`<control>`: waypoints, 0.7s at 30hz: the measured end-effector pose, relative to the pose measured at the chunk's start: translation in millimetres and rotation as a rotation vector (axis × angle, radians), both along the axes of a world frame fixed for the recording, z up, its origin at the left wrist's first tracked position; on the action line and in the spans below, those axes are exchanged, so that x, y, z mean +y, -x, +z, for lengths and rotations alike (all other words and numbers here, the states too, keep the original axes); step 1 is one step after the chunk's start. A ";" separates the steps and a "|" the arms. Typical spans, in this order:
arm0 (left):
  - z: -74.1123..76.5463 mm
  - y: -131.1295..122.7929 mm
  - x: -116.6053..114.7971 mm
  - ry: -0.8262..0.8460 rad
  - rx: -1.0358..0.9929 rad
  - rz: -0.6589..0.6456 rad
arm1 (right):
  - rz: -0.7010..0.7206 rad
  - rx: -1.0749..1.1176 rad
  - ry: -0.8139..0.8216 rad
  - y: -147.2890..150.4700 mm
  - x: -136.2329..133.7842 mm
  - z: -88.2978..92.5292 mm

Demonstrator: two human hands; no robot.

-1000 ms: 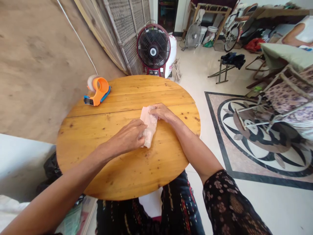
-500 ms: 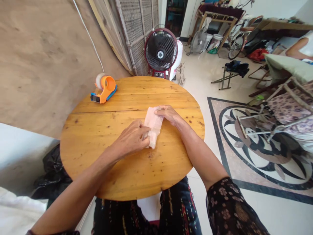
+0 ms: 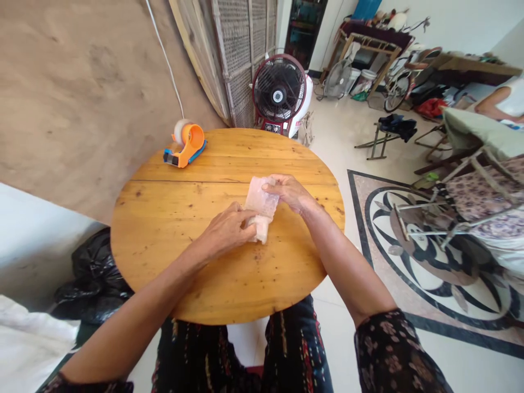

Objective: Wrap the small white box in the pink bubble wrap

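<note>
A pale pink, crinkled piece of bubble wrap (image 3: 262,203) lies near the middle of the round wooden table (image 3: 164,218). Its near end is folded over into a thicker flap. My left hand (image 3: 231,226) is closed on the left edge by this fold, thumb and forefinger on top; the other fingertips are partly hidden. At the far right corner, my right hand (image 3: 286,191) pinches the wrap, thumb above and fingers behind, with that end tilted slightly up. Whether anything is inside the wrap I cannot tell.
An orange and blue tape dispenser (image 3: 190,146) with a roll of clear tape stands at the table's far left, beside a wooden board (image 3: 82,98). A fan (image 3: 279,93) is behind the table. To the right are a stool (image 3: 380,136) and a person's arm (image 3: 493,103).
My right hand has lifted the far end of the bubble wrap a little. The near part now shows a clearer fold under my left hand. The camera view has shifted slightly.
</note>
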State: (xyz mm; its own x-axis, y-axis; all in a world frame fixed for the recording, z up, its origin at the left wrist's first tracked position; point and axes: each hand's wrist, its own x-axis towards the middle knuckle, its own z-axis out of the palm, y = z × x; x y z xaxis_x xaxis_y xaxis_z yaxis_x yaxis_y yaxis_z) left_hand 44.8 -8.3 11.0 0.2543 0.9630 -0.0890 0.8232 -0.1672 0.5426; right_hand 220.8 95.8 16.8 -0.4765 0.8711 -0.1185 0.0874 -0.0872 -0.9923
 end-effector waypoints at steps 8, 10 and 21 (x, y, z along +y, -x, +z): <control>-14.0 -2.1 -3.2 -0.119 -0.038 0.040 | -0.023 -0.101 -0.278 5.9 -41.3 5.6; -18.8 -3.0 -6.0 -0.147 -0.069 0.086 | -0.040 -0.117 -0.329 5.0 -49.0 4.6; -23.6 -10.5 -17.5 -0.115 -0.286 0.330 | -0.009 -0.133 -0.443 -2.3 -60.6 -4.3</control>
State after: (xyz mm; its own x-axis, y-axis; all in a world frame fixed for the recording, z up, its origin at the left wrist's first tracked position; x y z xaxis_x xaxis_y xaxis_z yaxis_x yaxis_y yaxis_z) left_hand 55.3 -25.8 -12.6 -0.0697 0.9962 0.0521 0.6620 0.0071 0.7495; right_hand 223.1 35.2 12.5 -0.4743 0.8559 0.2062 0.2177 0.3410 -0.9145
